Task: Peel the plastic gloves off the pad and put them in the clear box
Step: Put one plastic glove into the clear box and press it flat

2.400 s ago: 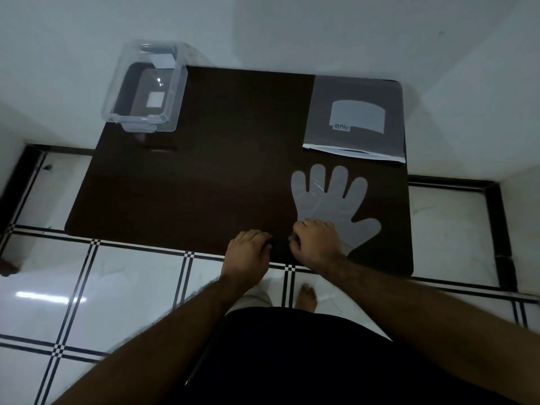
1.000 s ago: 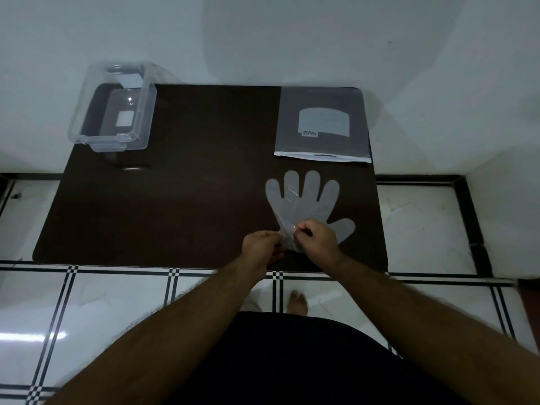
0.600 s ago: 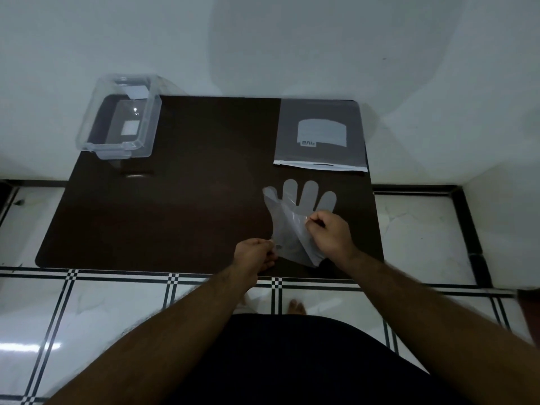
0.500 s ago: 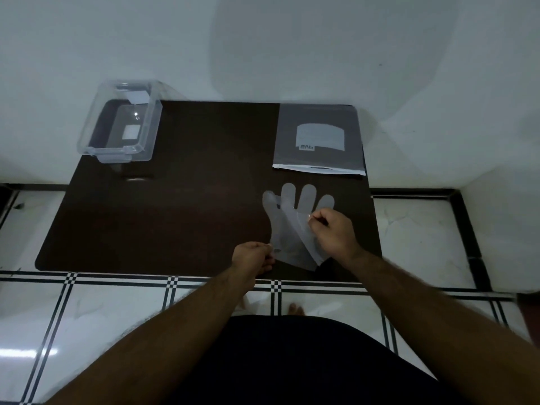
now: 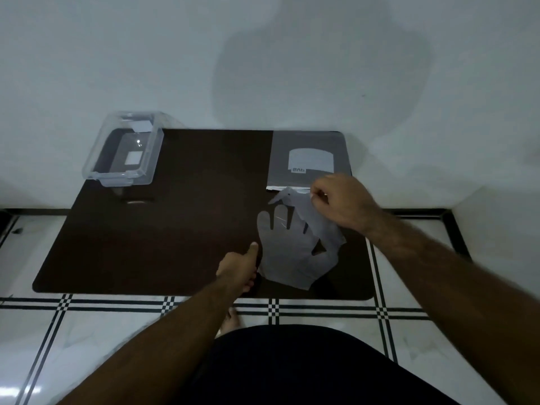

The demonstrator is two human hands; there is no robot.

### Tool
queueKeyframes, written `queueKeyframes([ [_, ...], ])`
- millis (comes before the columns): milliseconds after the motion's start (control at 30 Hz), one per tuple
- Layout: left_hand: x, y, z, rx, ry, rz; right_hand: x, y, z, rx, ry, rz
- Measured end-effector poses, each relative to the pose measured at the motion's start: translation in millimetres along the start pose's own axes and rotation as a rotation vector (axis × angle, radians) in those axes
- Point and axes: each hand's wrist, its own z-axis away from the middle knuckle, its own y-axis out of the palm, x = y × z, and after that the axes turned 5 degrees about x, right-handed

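A stack of thin clear plastic gloves (image 5: 287, 258) lies flat on the right half of the dark pad (image 5: 175, 229). My right hand (image 5: 340, 200) pinches the top glove (image 5: 306, 211) by an edge and holds it lifted and folded back above the stack. My left hand (image 5: 239, 267) rests at the stack's left edge with its thumb pointing up, and it holds the lower gloves down at the cuff. The clear box (image 5: 124, 153) stands open at the pad's far left corner, with nothing visible inside.
A grey glove packet (image 5: 309, 159) lies at the pad's far right corner, just beyond my right hand. The pad sits on a white tiled floor with black lines (image 5: 87, 331) against a white wall. My foot (image 5: 230, 320) shows below the pad's near edge.
My right hand has pulled the top glove up and away toward the packet, peeling it from the stack. My left hand has shifted onto the stack's left edge.
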Motion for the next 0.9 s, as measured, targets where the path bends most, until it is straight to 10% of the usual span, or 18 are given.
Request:
queueKeyframes([
  [133, -66, -23, 23, -0.236, 0.485, -0.053, 3, -48, -21, 0.070, -0.220, 0.206],
  [333, -179, -60, 59, 0.149, 1.200, -0.419, 29, -115, -41, 0.072, -0.450, 0.315],
  [600, -226, -80, 85, 0.205, 1.283, -0.389, 43, -154, -56, -0.092, -0.310, -0.053],
  [900, -205, -151, 67, 0.205, 1.185, -0.060, 54, -123, -92, 0.147, -0.033, -0.568],
])
